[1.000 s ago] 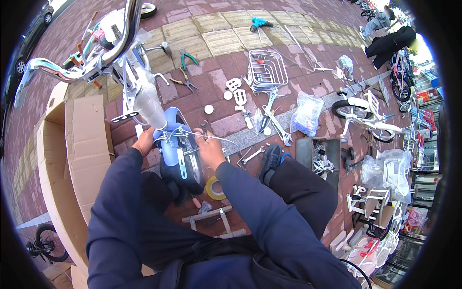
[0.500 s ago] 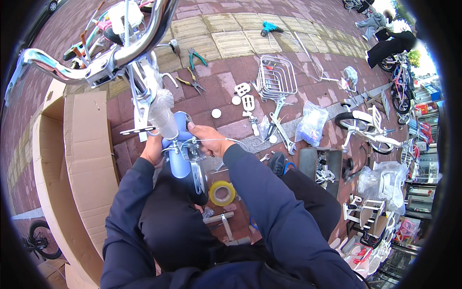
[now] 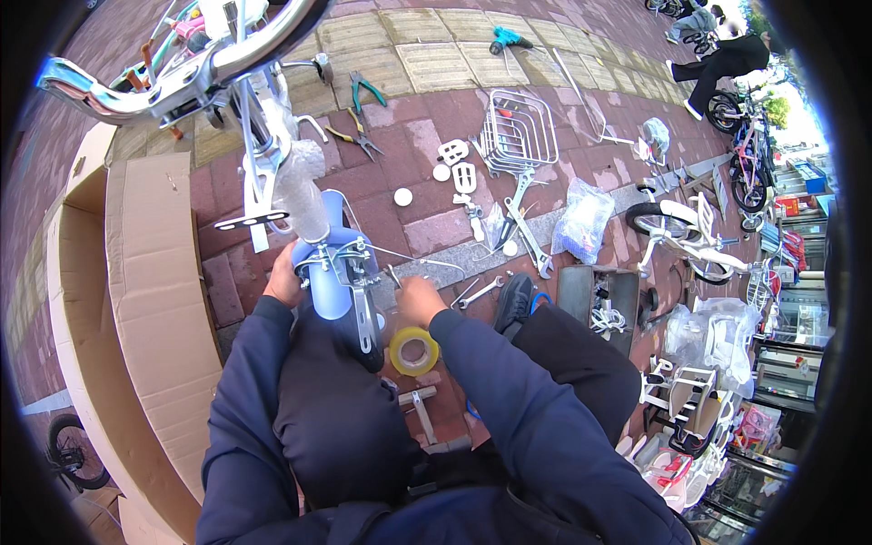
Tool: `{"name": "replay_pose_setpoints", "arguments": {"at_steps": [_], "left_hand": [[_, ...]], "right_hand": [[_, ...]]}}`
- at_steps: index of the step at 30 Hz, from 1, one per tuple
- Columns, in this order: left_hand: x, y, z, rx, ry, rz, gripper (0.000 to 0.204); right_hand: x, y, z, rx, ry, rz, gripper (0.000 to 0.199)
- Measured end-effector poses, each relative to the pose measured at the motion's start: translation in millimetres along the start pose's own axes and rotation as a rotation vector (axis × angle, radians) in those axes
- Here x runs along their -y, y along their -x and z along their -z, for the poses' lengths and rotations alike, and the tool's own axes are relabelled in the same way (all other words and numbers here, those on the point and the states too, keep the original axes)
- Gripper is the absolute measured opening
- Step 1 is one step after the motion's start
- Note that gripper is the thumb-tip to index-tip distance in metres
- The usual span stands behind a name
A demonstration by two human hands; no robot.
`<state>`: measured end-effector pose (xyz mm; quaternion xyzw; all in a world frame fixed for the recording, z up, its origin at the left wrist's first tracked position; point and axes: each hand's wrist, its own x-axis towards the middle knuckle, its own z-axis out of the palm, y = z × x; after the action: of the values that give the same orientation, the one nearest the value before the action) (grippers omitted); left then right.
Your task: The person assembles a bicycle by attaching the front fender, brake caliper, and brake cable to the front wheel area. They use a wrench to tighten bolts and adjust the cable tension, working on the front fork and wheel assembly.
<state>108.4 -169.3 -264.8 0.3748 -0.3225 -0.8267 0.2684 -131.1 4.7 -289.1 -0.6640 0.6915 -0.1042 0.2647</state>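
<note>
A small bicycle's front end stands before me, with chrome handlebars (image 3: 263, 56), bubble wrap round the head tube (image 3: 300, 195) and a light-blue front fender (image 3: 330, 289) over the wheel (image 3: 370, 354). My left hand (image 3: 284, 275) grips the fender's left side; its fingertips are hidden behind it. A brake caliper (image 3: 343, 252) with a loose cable (image 3: 418, 260) sits across the fender. To the right, my right hand (image 3: 420, 302) is closed low over the ground, slightly blurred. A thin metal end shows beside its fingers; what it holds is unclear. Yellow tape (image 3: 413, 351) lies just below.
An open cardboard box (image 3: 159, 300) stands left. Ahead lie pliers (image 3: 356, 136), a drill (image 3: 509, 40), a wire basket (image 3: 520, 132), white pedals (image 3: 463, 177) and wrenches (image 3: 531, 238). A grey toolbox (image 3: 574, 304) and a white child's bike (image 3: 686, 227) are at right.
My right hand has let go of the fender and brake area and moved down and right toward the ground. My left hand stays at the fender. The view has shifted slightly.
</note>
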Motion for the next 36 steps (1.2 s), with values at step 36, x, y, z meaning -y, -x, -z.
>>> {"name": "replay_pose_setpoints", "arguments": {"at_steps": [36], "left_hand": [[31.9,-19.6,27.2,0.030,-0.174,-0.307,0.028]], "right_hand": [[38.2,5.9,-22.0,0.059,-0.218,-0.346,0.031]]}}
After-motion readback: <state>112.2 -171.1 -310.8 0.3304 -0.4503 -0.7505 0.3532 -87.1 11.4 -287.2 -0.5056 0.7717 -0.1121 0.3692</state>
